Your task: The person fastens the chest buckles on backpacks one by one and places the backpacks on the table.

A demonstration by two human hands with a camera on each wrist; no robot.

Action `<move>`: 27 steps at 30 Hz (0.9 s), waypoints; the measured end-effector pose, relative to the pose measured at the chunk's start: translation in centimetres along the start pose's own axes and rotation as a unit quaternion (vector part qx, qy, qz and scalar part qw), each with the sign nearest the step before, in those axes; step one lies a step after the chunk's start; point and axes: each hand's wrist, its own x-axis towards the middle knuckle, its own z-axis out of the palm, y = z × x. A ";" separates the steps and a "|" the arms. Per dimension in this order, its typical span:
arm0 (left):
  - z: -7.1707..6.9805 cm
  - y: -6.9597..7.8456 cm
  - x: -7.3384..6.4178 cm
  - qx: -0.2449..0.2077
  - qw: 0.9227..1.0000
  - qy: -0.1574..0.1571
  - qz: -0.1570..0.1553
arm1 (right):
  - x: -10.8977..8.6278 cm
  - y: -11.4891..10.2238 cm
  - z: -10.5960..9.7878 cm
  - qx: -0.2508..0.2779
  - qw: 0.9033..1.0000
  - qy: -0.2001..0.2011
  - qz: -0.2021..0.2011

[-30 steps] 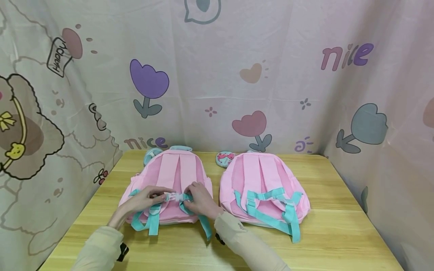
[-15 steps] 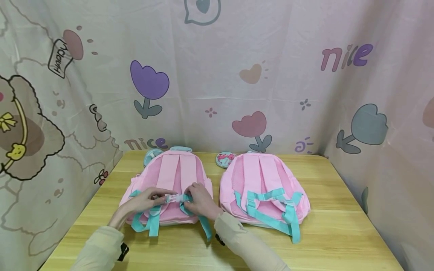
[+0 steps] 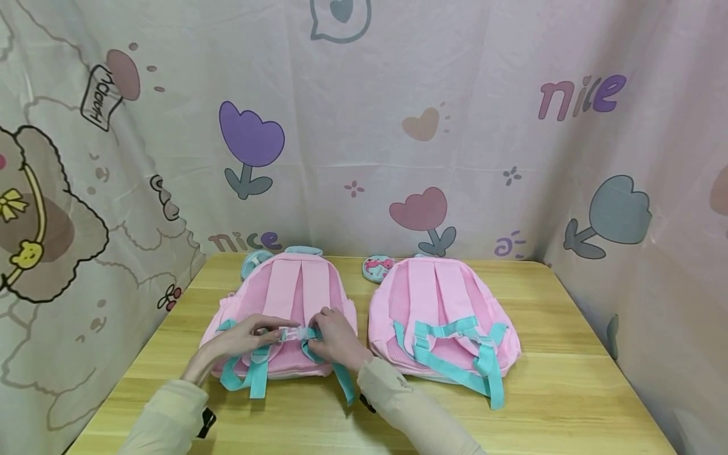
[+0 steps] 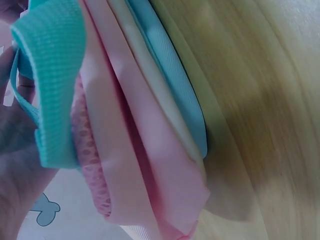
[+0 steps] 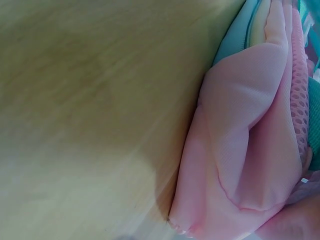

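Note:
Two pink backpacks lie side by side, with their shoulder straps facing up. Over the left backpack (image 3: pixel 284 284), both hands hold a pale, see-through plastic buckle (image 3: pixel 292 333) on teal webbing. The left hand (image 3: pixel 244 335) pinches its left end between thumb and fingers. At the right end, the right hand (image 3: pixel 338 338) grips the buckle together with the teal strap (image 3: pixel 344 382). Whether the two halves are fully joined cannot be told. In the left wrist view, a teal strap (image 4: pixel 55 90) loops in front of the hand. The right wrist view shows mostly the pink side pocket (image 5: pixel 235 150).
The right backpack (image 3: pixel 438 297) lies next to the first, its teal straps (image 3: pixel 455 366) joined across the front. A round teal-rimmed pouch (image 3: pixel 378 268) sits behind it. Both bags are on a wooden table (image 3: pixel 569 379), with a printed curtain (image 3: pixel 341 95) behind.
Both hands stay almost in place at the buckle, which has shifted very slightly to the right. The backpacks have not moved.

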 end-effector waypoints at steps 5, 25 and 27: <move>0.1 0.3 -0.1 0.009 1.000 0.002 -0.001 | 0.0 -0.1 0.0 -0.011 1.000 0.002 0.000; 0.1 0.7 0.1 0.013 1.000 0.006 -0.003 | 0.0 -0.3 -0.3 0.015 1.000 0.001 0.010; 0.1 0.7 0.0 0.020 1.000 0.010 -0.001 | 0.1 -0.1 -0.5 0.052 0.999 -0.006 0.012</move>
